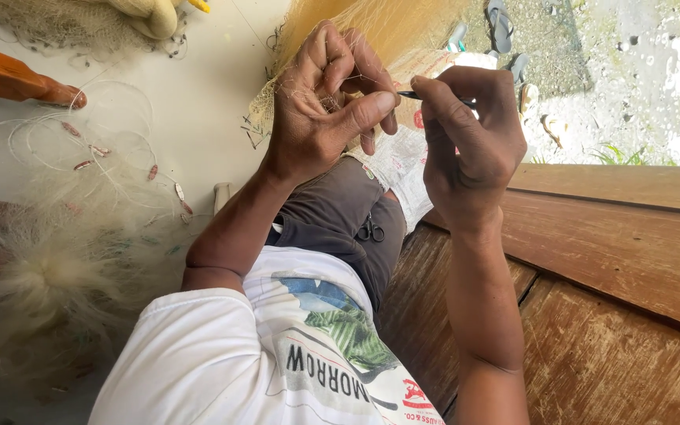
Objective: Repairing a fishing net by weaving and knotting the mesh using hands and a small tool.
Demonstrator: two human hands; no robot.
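Your left hand (pixel 328 102) pinches the fine net mesh (pixel 371 31) in curled fingers; your right hand (pixel 470 142) grips a thin dark needle (pixel 434 97) closed tight

Fine pale fishing net (pixel 320 98) pinched taut; slim dark needle (pixel 408 95) beside it.

You have one view only, from the camera on your head, looking steeply down over your chest and lap. It sits close, so your left hand (pixel 328 102) and right hand (pixel 470 145) fill the upper middle. The wooden bench (pixel 615 252) runs along the right, pale floor (pixel 198 102) on the left.
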